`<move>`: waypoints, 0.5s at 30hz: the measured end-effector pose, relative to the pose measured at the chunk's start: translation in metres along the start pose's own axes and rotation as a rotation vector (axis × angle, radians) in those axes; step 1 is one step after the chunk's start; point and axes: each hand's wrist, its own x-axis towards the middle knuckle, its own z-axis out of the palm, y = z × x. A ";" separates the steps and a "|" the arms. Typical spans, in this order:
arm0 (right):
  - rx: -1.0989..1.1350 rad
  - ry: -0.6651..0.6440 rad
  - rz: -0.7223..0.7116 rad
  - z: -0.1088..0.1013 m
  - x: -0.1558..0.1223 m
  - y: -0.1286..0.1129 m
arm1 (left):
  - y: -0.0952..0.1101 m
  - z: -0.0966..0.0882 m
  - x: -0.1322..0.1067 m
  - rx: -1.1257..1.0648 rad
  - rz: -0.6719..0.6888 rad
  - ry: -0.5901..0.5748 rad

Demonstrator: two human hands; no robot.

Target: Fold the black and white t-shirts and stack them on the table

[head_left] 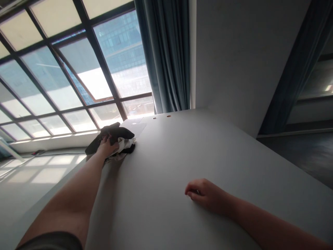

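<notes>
My left hand (107, 146) reaches far out to the table's left edge and lies on a small heap of dark and white cloth (120, 138), fingers closing into the fabric. A dark piece of the heap drapes over the edge. My right hand (205, 193) rests on the white table (187, 152) nearer to me, its fingers curled under against the surface, with nothing visible in them.
Two small round holes (161, 117) sit near the table's far edge. Beyond it hang blue-grey curtains (169, 59) beside a large gridded window (67, 73). A white wall (241, 55) rises at the back right. The floor lies left of the table.
</notes>
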 end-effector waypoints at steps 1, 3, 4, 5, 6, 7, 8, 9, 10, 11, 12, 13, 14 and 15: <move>-0.004 -0.002 -0.004 0.000 0.000 0.000 | 0.004 0.014 -0.006 0.010 0.002 -0.019; -0.008 -0.010 -0.015 0.000 0.000 0.001 | 0.012 0.034 -0.018 0.052 -0.042 -0.014; -0.008 -0.018 -0.022 0.001 0.000 0.001 | 0.015 0.040 -0.022 0.075 -0.067 -0.007; -0.007 -0.026 -0.029 0.001 0.000 0.002 | 0.018 0.043 -0.025 0.094 -0.089 -0.004; -0.007 -0.033 -0.037 0.001 0.000 0.002 | 0.020 0.044 -0.028 0.106 -0.102 -0.006; -0.008 -0.040 -0.046 0.001 0.000 0.003 | 0.022 0.044 -0.030 0.108 -0.106 -0.012; -0.011 -0.042 -0.054 0.002 -0.001 0.003 | 0.022 0.043 -0.032 0.103 -0.109 -0.012; -0.015 -0.043 -0.063 0.002 -0.001 0.003 | 0.023 0.043 -0.036 0.093 -0.107 -0.001; -0.020 -0.043 -0.070 0.002 -0.001 0.002 | 0.023 0.043 -0.040 0.082 -0.100 0.024; -0.023 -0.042 -0.077 0.002 -0.002 0.002 | 0.024 0.046 -0.047 0.074 -0.092 0.061; -0.027 -0.039 -0.082 0.002 -0.002 0.001 | 0.024 0.050 -0.055 0.072 -0.092 0.097; -0.030 -0.036 -0.086 0.003 -0.002 0.000 | 0.026 0.055 -0.066 0.074 -0.094 0.138; -0.034 -0.031 -0.089 0.003 -0.003 0.000 | 0.028 0.062 -0.077 0.079 -0.099 0.184; -0.038 -0.026 -0.091 0.003 -0.003 -0.001 | 0.030 0.069 -0.089 0.087 -0.106 0.236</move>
